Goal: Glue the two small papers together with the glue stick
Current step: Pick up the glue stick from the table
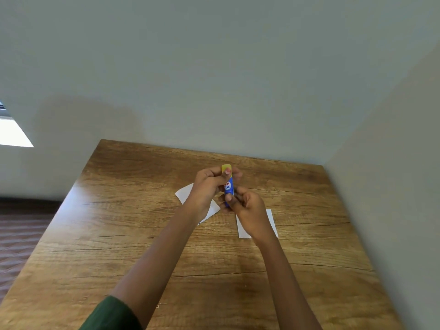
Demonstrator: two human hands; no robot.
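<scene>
Hands (pixel 206 186) partly hide left paper (pixel 184 194) and right paper (pixel 272 222)

Soft, even daylight, coming in from the blown-out white window patch (pixel 14 132) left of the brown wood-grain tabletop (pixel 309 234). Pale sheen across the tabletop's left edge; faint, diffuse shadows beneath the bare forearms (pixel 164 248) above its middle and on the grey-green wall (pixel 83 115) behind its far left corner. Slightly soft throughout; wide-angle stretching toward its near corners.
</scene>
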